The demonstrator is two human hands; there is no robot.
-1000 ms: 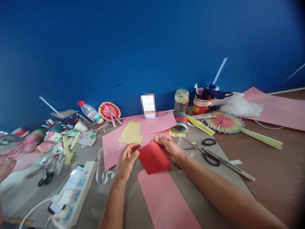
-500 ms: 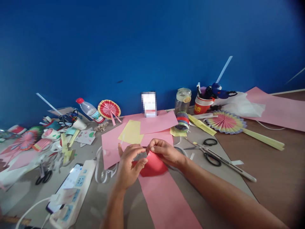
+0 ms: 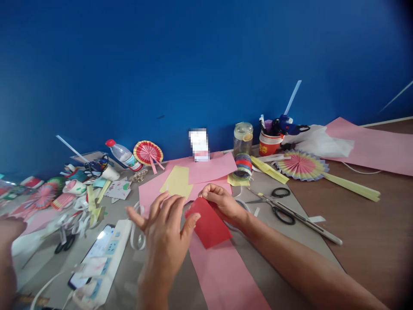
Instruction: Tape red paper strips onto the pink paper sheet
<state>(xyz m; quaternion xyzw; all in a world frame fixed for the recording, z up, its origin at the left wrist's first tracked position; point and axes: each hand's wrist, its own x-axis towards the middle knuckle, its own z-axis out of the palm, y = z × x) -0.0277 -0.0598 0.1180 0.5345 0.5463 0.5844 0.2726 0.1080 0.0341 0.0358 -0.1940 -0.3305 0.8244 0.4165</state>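
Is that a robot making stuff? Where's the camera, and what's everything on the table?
No robot here: these are a person's own two bare hands. The camera is worn on their head, looking forward and down. Think of each hand as a grip. The right grip pinches a piece of red paper near its top edge. The left grip is open beside it. On the table you can see pink paper, black-handled scissors, a paper fan, a bottle with a red cap and a white power strip. The blurry hand at the left edge looks like someone else's.
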